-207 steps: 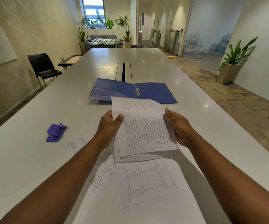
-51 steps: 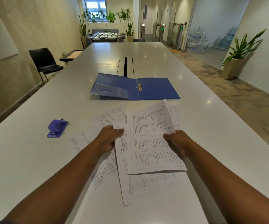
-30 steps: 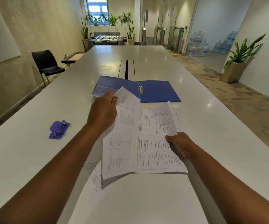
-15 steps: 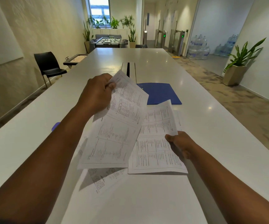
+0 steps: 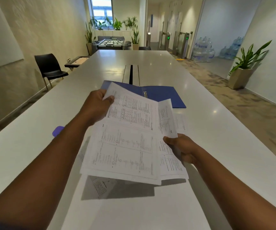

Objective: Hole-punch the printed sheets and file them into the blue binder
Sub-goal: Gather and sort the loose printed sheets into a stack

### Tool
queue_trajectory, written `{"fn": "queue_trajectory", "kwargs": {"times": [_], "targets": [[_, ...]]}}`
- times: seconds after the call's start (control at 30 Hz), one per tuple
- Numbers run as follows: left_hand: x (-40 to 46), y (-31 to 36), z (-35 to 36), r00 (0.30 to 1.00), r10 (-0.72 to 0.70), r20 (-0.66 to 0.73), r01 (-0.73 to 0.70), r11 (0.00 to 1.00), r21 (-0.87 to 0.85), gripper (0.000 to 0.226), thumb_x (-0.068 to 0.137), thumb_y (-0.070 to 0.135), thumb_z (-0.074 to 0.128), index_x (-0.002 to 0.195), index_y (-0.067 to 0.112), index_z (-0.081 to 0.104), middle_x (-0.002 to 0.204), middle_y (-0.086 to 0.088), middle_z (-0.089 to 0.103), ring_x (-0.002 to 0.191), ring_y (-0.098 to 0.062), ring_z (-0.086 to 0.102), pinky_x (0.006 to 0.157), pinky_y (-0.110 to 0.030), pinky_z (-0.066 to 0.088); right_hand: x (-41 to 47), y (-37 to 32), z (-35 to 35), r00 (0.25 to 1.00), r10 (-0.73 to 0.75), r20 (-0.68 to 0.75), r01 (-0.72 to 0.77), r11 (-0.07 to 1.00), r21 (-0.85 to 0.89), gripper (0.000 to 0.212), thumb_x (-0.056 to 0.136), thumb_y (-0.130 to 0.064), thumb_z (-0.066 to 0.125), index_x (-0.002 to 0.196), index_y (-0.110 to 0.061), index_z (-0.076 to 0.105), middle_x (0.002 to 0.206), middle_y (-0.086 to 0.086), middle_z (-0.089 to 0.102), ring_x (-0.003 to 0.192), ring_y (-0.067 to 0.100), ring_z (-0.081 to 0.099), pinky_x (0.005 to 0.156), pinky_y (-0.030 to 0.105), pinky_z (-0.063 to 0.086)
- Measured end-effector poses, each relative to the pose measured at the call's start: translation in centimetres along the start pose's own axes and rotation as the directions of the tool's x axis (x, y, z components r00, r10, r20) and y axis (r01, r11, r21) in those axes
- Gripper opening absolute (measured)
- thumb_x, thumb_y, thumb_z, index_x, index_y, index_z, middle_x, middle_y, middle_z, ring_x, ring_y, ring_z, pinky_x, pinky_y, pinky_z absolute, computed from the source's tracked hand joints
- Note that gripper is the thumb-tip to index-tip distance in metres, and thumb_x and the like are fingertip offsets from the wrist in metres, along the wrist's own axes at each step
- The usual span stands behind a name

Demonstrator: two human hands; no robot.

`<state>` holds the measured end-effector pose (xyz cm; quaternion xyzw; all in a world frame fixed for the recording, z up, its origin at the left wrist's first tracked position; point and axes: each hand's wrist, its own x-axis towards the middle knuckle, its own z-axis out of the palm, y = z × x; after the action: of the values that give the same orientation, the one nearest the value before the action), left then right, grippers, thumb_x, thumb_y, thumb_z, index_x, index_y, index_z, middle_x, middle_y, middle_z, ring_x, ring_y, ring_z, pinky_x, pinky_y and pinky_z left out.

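Both hands up with printed pages over a long white table (image 5: 208, 130), binder lying open further back.

Biggest thing after the table is the blue binder (image 5: 165, 96), lying open just past the hands, though its left half is mostly hidden behind paper, so only the metal rings and the right cover show properly. The left hand (image 5: 95, 107) pinches the far corner of a printed sheet (image 5: 127, 140), thumb on top, holding it off the table and overlapping a second sheet (image 5: 168, 128) that the right hand (image 5: 183, 149) grips at its right edge. More pages (image 5: 99, 186) lie on the table under them in shadow, text too blurry to read. The purple hole punch (image 5: 57, 131) pokes out left of the left forearm, mostly covered.
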<state>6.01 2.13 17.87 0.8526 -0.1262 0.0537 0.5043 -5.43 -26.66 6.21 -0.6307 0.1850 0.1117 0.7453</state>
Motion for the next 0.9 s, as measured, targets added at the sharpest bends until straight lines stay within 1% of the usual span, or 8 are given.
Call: {"fn": "queue_trajectory", "kwargs": {"times": [0.1,0.2,0.33,0.47,0.57,0.67,0.77,0.9], "targets": [[-0.2,-1.9,1.7,0.999,-0.023,-0.029,0.024,0.999,0.025,0.023,0.103,0.027,0.056,0.113,0.010,0.069,0.098,-0.004,0.072,0.071,-0.006,0.063,0.055,-0.022,0.045,-0.1,-0.1,0.4,0.997,0.003,0.074,-0.009,0.998,0.069,0.032,0.102,-0.016,0.060,0.133,-0.014,0.060,0.123,0.017,0.073,0.110,0.042,0.071,0.087,0.057,0.057],[-0.4,-3.3,3.2,0.995,-0.092,-0.049,0.091,0.995,-0.027,0.027,0.103,0.030,0.054,0.117,0.010,0.066,0.101,-0.002,0.070,0.073,-0.005,0.063,0.055,-0.020,0.045,-0.3,-0.3,0.8,0.998,-0.008,0.062,-0.001,0.990,0.144,0.031,0.102,-0.027,0.059,0.132,-0.021,0.062,0.124,0.013,0.073,0.112,0.040,0.070,0.088,0.056,0.056],[-0.5,-4.4,4.7,0.974,-0.223,-0.043,0.214,0.964,-0.159,0.033,0.105,0.035,0.050,0.125,0.011,0.061,0.114,-0.004,0.070,0.084,-0.014,0.068,0.060,-0.023,0.050,-0.4,-0.6,1.2,0.994,-0.046,0.102,0.028,0.984,0.176,0.044,0.101,-0.050,0.052,0.135,-0.024,0.064,0.130,0.011,0.070,0.119,0.039,0.067,0.088,0.053,0.056],[-0.5,-5.1,5.7,0.937,-0.348,0.011,0.330,0.878,-0.346,0.025,0.105,0.034,0.050,0.115,0.013,0.058,0.109,-0.004,0.070,0.090,-0.020,0.070,0.069,-0.033,0.056,-0.6,-0.8,1.6,0.984,-0.062,0.165,0.040,0.990,0.139,0.054,0.099,-0.063,0.044,0.140,-0.032,0.060,0.135,0.009,0.068,0.123,0.039,0.065,0.093,0.054,0.055],[-0.6,-5.1,6.1,0.927,-0.376,0.018,0.353,0.852,-0.388,0.025,0.104,0.036,0.052,0.111,0.012,0.057,0.107,-0.004,0.071,0.093,-0.024,0.070,0.074,-0.038,0.058,-1.1,-1.1,1.8,0.974,-0.073,0.216,0.055,0.994,0.090,0.044,0.099,-0.053,0.052,0.136,-0.031,0.061,0.136,0.008,0.067,0.122,0.037,0.066,0.091,0.052,0.057],[-0.8,-4.8,6.6,0.930,-0.366,0.031,0.340,0.826,-0.450,0.027,0.102,0.034,0.056,0.115,0.010,0.057,0.107,-0.004,0.073,0.095,-0.026,0.072,0.077,-0.041,0.060,-0.8,-0.9,1.9,0.970,-0.144,0.197,0.159,0.985,-0.065,0.042,0.097,-0.036,0.065,0.138,-0.027,0.059,0.137,0.003,0.067,0.125,0.033,0.064,0.105,0.058,0.049],[-0.7,-4.5,6.5,0.928,-0.366,0.066,0.342,0.770,-0.539,0.031,0.100,0.037,0.059,0.118,0.013,0.061,0.104,-0.003,0.077,0.095,-0.027,0.074,0.085,-0.051,0.060,-0.9,-1.0,2.5,0.970,-0.210,0.122,0.229,0.958,-0.172,0.034,0.099,-0.034,0.063,0.133,-0.030,0.062,0.129,-0.003,0.071,0.121,0.030,0.066,0.106,0.060,0.048],[-0.8,-4.1,6.0,0.951,-0.286,0.118,0.302,0.774,-0.556,0.030,0.101,0.038,0.056,0.120,0.015,0.064,0.101,-0.001,0.078,0.092,-0.026,0.075,0.081,-0.047,0.061,-0.9,-1.9,2.7,0.959,-0.283,-0.019,0.277,0.950,-0.146,0.027,0.098,-0.034,0.065,0.124,-0.027,0.065,0.120,0.004,0.074,0.113,0.033,0.068,0.102,0.062,0.051]]}}
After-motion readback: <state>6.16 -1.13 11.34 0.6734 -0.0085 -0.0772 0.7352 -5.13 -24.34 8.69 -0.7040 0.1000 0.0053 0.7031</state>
